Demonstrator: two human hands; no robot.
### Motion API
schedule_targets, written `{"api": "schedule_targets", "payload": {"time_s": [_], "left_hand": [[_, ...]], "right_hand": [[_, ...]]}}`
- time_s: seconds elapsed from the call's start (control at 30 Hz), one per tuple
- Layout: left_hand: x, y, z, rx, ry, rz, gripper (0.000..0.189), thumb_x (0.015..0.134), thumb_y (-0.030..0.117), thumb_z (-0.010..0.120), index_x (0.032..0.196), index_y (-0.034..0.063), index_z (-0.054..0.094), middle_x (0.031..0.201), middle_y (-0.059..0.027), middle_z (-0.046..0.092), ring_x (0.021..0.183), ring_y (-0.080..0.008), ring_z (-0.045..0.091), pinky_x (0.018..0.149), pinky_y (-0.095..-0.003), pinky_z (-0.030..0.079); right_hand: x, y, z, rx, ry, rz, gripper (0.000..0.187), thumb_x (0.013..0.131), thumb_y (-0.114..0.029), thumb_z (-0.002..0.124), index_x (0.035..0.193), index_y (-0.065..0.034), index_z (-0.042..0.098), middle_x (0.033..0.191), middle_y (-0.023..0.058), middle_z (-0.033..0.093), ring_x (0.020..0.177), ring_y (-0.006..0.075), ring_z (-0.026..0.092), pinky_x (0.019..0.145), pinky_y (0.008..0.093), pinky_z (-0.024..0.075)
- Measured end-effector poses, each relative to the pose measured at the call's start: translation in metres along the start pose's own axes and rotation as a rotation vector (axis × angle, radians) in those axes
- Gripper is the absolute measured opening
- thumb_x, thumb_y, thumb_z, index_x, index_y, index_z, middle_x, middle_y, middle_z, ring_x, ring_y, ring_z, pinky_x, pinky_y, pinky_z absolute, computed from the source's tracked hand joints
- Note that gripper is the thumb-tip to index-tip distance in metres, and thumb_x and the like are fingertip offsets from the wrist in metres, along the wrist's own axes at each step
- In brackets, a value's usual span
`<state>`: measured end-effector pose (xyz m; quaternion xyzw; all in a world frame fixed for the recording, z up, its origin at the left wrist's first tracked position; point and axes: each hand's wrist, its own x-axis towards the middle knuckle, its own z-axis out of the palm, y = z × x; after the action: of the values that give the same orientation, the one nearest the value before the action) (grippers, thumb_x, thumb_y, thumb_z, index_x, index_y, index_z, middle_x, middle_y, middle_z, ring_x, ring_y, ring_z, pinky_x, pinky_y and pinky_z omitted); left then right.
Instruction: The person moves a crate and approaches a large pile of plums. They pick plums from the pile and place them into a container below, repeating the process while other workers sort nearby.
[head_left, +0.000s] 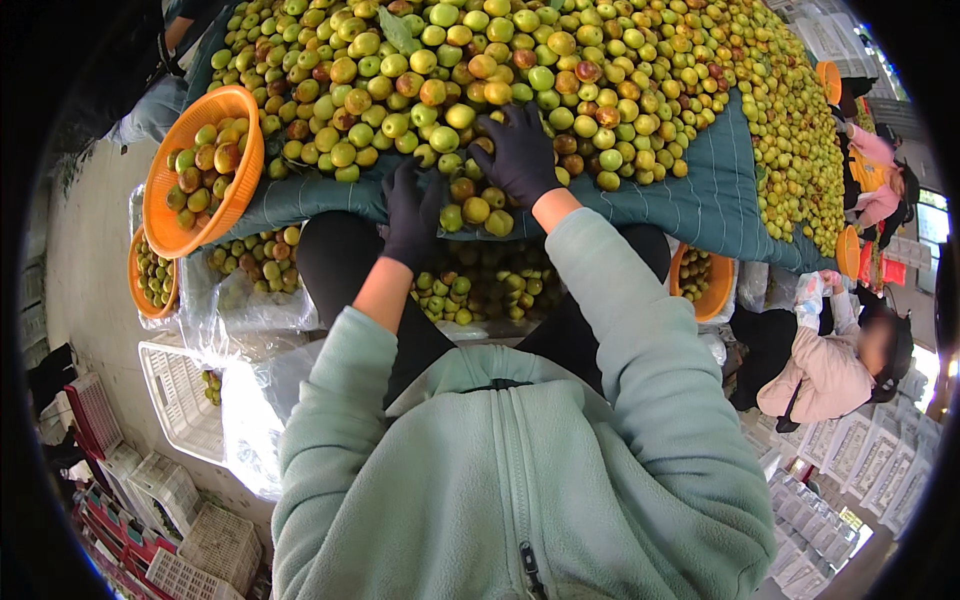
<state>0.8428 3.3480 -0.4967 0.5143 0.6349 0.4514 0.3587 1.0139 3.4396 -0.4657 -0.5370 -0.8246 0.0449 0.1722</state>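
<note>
Both hands wear dark gloves. My left hand (409, 214) hovers at the near edge of a large heap of green and reddish-brown jujubes (442, 140), its fingers apart beside the fruit. Slightly farther forward, my right hand (517, 154) reaches into the heap with spread, curved fingers touching the fruit; its fingertips are partly hidden among them. Between the hands a small group of jujubes (476, 210) lies on the edge of a teal quilted cloth (660, 206). At the left, an orange plastic basket (161, 180) tilts on the cloth with jujubes inside.
Below the cloth are more jujubes (457, 292), an orange basket at the right (721, 289) and another at the left (135, 281). A white plastic crate (176, 405) stands at left beside clear plastic sheeting (251, 420). People sit at right (817, 375); another is at upper left (154, 109).
</note>
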Motion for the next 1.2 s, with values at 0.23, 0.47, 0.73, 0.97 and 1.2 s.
{"api": "schedule_targets", "payload": {"time_s": [0.23,0.47,0.73,0.97,1.2], "left_hand": [[-0.002,-0.015,0.009,0.048,-0.284,0.118,0.040,0.095,0.018,0.052,0.132,0.0031,0.046,0.133,-0.0187,0.043,0.128,-0.0355,0.034,0.106,-0.0393,0.030],[-0.028,0.000,-0.030,-0.253,-0.363,-0.051,0.039,0.094,0.022,0.054,0.128,0.0031,0.051,0.118,-0.0101,0.057,0.104,-0.0175,0.057,0.088,-0.0291,0.046],[0.016,0.017,-0.061,-0.492,-0.179,-0.172,0.026,0.094,0.023,0.054,0.106,0.0005,0.062,0.091,-0.0051,0.066,0.074,-0.0094,0.057,0.065,-0.0233,0.045],[-0.029,0.030,-0.079,-0.451,-0.063,-0.151,0.024,0.092,0.018,0.055,0.105,-0.0006,0.063,0.096,-0.0065,0.067,0.083,-0.0102,0.059,0.074,-0.0218,0.045],[-0.045,0.026,-0.103,-0.498,-0.026,-0.310,0.022,0.090,0.015,0.057,0.104,0.0002,0.063,0.095,-0.0059,0.065,0.085,-0.0120,0.059,0.076,-0.0221,0.046]], "right_hand": [[-0.038,-0.025,-0.017,0.015,-0.023,-0.129,0.023,0.076,-0.033,0.064,0.093,-0.0181,0.064,0.091,0.0006,0.060,0.105,0.0247,0.052,0.073,0.0430,0.0460],[-0.118,-0.016,-0.060,0.190,0.038,-0.141,0.023,0.076,-0.019,0.065,0.096,-0.0091,0.062,0.090,0.0084,0.060,0.089,0.0268,0.057,0.070,0.0384,0.0476],[-0.231,-0.063,0.048,0.412,-0.372,0.030,0.021,0.080,-0.011,0.057,0.099,-0.0034,0.062,0.101,0.0161,0.059,0.094,0.0358,0.055,0.080,0.0445,0.0457],[-0.226,-0.082,0.139,0.190,-0.201,-0.445,0.029,0.079,-0.011,0.055,0.108,-0.0105,0.063,0.126,0.0081,0.054,0.118,0.0307,0.049,0.102,0.0491,0.0360],[-0.222,0.025,0.134,-0.059,-0.418,-0.146,0.030,0.085,-0.028,0.055,0.114,-0.0217,0.061,0.140,0.0059,0.044,0.124,0.0306,0.046,0.101,0.0586,0.0311]]}}
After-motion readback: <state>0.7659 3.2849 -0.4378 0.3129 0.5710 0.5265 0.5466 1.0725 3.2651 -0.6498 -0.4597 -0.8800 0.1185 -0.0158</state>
